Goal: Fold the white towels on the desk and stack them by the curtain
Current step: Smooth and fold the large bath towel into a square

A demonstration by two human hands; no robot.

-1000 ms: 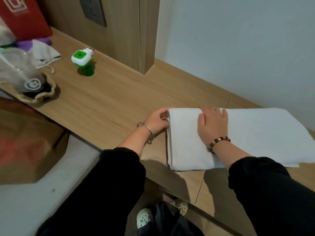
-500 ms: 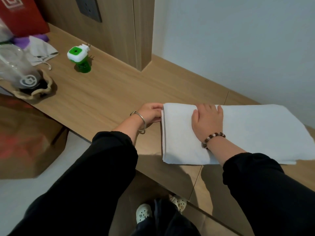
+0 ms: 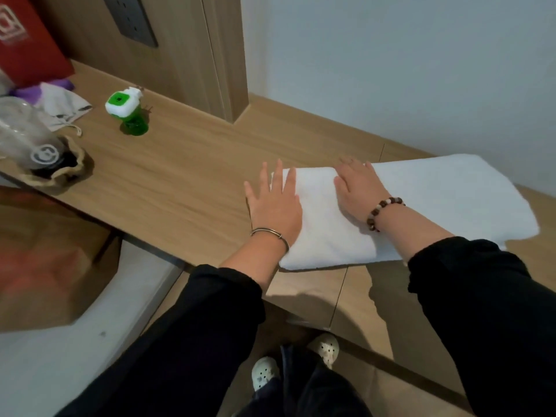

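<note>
A white towel (image 3: 421, 206) lies folded lengthwise on the wooden desk (image 3: 180, 182), its left end doubled over into a thicker fold (image 3: 325, 233). My left hand (image 3: 275, 203) rests flat with fingers spread on the left edge of that fold, half on the desk. My right hand (image 3: 359, 189) presses flat on top of the fold, palm down, a bead bracelet on its wrist. Neither hand grips the cloth. No curtain is in view.
A green-and-white plug-in bottle (image 3: 128, 111) stands at the back left. A plastic bag in a brown pouch (image 3: 45, 158), a grey cloth (image 3: 64, 105) and a red bag (image 3: 27, 40) crowd the far left. A wood panel (image 3: 210, 55) juts out behind. A brown paper bag (image 3: 51, 266) sits below.
My left hand let go of the towel's left edge and opened flat on it. My right hand stayed pressed on the fold. The view shifted slightly.
</note>
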